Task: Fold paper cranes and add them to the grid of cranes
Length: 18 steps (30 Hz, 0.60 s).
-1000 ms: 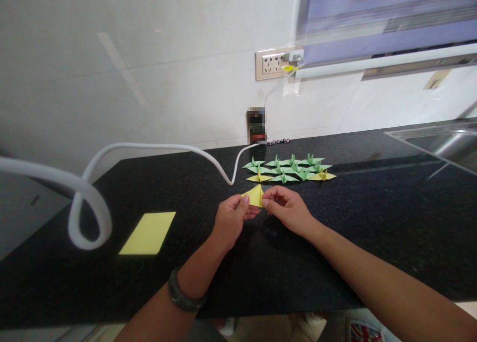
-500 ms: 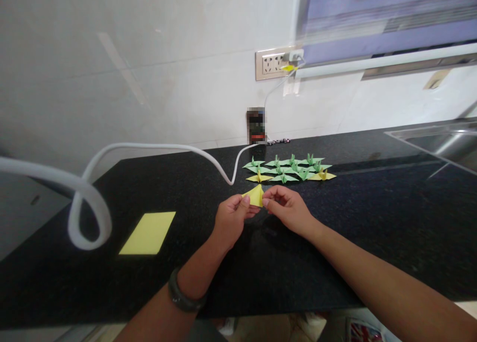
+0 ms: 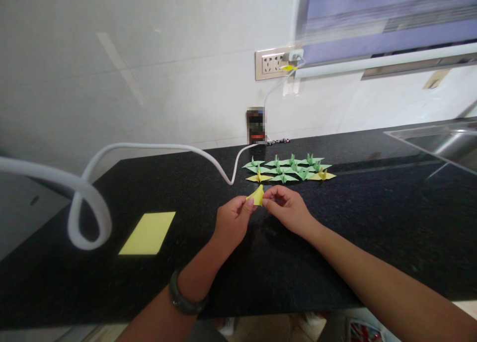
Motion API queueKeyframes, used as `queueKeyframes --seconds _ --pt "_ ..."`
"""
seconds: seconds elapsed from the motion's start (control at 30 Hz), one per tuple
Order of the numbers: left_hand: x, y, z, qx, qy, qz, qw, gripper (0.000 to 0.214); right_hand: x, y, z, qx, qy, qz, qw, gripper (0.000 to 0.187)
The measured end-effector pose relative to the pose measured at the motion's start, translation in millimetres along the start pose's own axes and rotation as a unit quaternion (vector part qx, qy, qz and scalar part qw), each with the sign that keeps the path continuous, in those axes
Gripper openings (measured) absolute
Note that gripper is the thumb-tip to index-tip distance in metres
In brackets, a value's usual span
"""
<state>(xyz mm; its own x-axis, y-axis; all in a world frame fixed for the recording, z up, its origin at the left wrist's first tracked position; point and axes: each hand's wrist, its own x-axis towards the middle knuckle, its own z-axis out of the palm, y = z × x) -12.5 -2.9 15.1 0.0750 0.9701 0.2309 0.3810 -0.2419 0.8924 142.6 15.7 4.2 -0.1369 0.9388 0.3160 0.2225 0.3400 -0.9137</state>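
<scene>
A small folded piece of yellow paper (image 3: 256,197) is held up between my two hands, above the dark counter. My left hand (image 3: 233,220) pinches its left side, thumb on the near face and fingers behind. At its right edge, my right hand (image 3: 288,207) grips with thumb and fingertips. Just beyond my hands stand several green paper cranes (image 3: 283,178) in rows. Two yellow paper cranes, one at the left (image 3: 260,177) and another at the right (image 3: 322,175), sit in the row nearest me. To the left lies flat yellow paper (image 3: 148,233).
A thick white cable (image 3: 164,146) loops across the left side and runs to a pixelated dark device (image 3: 256,126) against the wall. A beaded strap (image 3: 278,141) lies beside it. The black counter (image 3: 372,222) reaches a metal sink (image 3: 443,140) at the right. A socket (image 3: 268,63) is on the wall.
My left hand has shifted slightly right along the folded yellow paper, so less of the paper shows. Its upper edge looks more curved. My right hand has barely moved.
</scene>
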Motion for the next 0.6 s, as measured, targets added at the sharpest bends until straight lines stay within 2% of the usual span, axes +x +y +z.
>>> queueKeyframes --seconds 0.37,0.6 --pt "-3.5 6.9 -2.7 0.11 0.007 0.051 0.993 0.028 -0.5 -1.0 -1.9 -0.066 0.035 -0.028 0.997 0.011" --pt "-4.0 1.6 2.2 0.031 -0.026 0.037 0.998 0.019 -1.7 -3.4 -5.4 -0.147 0.052 -0.07 0.985 0.011"
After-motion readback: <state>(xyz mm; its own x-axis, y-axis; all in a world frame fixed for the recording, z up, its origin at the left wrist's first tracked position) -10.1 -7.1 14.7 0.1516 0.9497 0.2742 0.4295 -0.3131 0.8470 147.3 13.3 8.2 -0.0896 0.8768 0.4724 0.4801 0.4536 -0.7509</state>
